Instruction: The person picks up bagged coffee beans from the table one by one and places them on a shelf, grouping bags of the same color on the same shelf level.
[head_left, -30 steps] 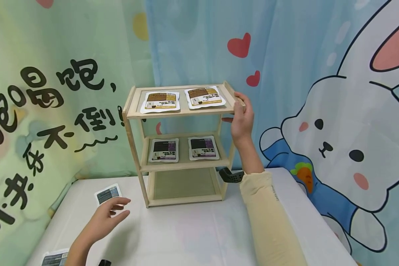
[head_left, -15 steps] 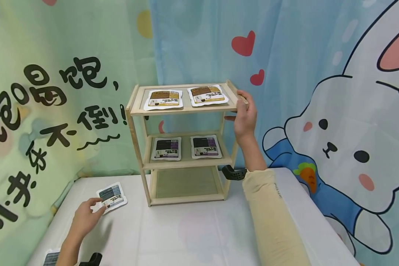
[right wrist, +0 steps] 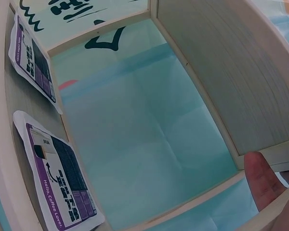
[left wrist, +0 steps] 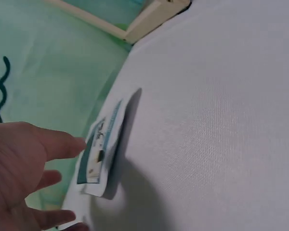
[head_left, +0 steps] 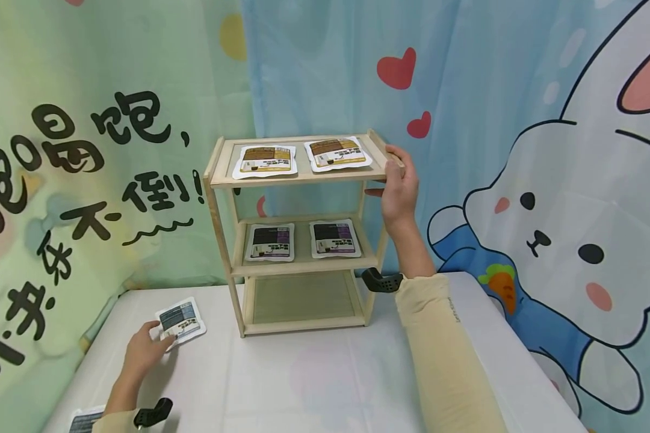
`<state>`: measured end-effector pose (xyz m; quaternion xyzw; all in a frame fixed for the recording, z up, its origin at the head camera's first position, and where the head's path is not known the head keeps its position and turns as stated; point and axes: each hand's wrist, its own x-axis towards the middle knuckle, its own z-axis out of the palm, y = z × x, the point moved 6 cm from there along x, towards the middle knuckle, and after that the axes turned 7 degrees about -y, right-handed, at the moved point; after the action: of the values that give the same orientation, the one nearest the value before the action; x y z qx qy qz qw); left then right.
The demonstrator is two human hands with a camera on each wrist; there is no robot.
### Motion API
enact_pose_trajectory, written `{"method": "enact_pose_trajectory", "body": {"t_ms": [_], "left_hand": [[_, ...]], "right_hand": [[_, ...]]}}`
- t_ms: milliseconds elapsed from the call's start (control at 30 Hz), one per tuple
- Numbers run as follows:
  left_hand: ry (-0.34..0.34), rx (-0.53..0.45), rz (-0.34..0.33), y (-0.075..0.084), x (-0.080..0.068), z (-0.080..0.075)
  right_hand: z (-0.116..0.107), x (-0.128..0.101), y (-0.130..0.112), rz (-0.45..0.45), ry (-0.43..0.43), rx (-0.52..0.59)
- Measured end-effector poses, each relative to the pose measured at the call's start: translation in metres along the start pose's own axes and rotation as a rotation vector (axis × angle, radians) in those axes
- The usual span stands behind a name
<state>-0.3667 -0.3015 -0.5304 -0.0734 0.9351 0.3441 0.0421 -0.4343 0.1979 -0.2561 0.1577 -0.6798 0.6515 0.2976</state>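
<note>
My right hand [head_left: 401, 195] grips the right end of the top tier of a three-tier wooden shelf rack [head_left: 298, 269]. In the right wrist view, a fingertip [right wrist: 260, 178] lies against the underside of that tier. At the left, my left hand [head_left: 142, 352] is at the near-left edge of a white packet with a blue-grey label [head_left: 181, 320], which lies on the table. The left wrist view shows the fingers spread beside this packet [left wrist: 101, 149], one fingertip at its edge; firm contact is hard to tell.
Two brown-and-yellow packets [head_left: 265, 161] lie on the top tier, and two black-and-purple packets [head_left: 271, 242] on the middle one. Another blue-grey packet [head_left: 86, 419] is partly hidden behind the left forearm. A printed curtain [head_left: 314, 72] hangs behind the white table [head_left: 303, 385].
My left hand has moved left and back from beside the rack to the edge of the blue-grey packet. My right hand has kept its grip on the rack. The view has shifted slightly.
</note>
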Motion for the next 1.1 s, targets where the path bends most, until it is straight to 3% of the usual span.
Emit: {"method": "enact_pose_trajectory", "body": {"t_ms": [167, 400, 667, 833, 1100], "left_hand": [[0.070, 0.044, -0.029, -0.003, 0.013, 0.004], [0.104, -0.017, -0.103, -0.003, 0.024, 0.014], [0.129, -0.059, -0.075, 0.013, 0.029, 0.012], [0.113, -0.138, -0.076, 0.011, 0.028, 0.014], [0.056, -0.259, -0.018, 0.007, 0.022, 0.024]], "right_hand": [[0.000, 0.001, -0.001, -0.013, 0.011, -0.001], [0.002, 0.001, -0.003, -0.023, 0.002, 0.004], [-0.001, -0.001, -0.002, -0.016, 0.019, 0.004], [0.000, -0.002, -0.001, -0.010, 0.008, -0.005], [0.000, -0.001, -0.002, -0.018, 0.008, -0.018]]}}
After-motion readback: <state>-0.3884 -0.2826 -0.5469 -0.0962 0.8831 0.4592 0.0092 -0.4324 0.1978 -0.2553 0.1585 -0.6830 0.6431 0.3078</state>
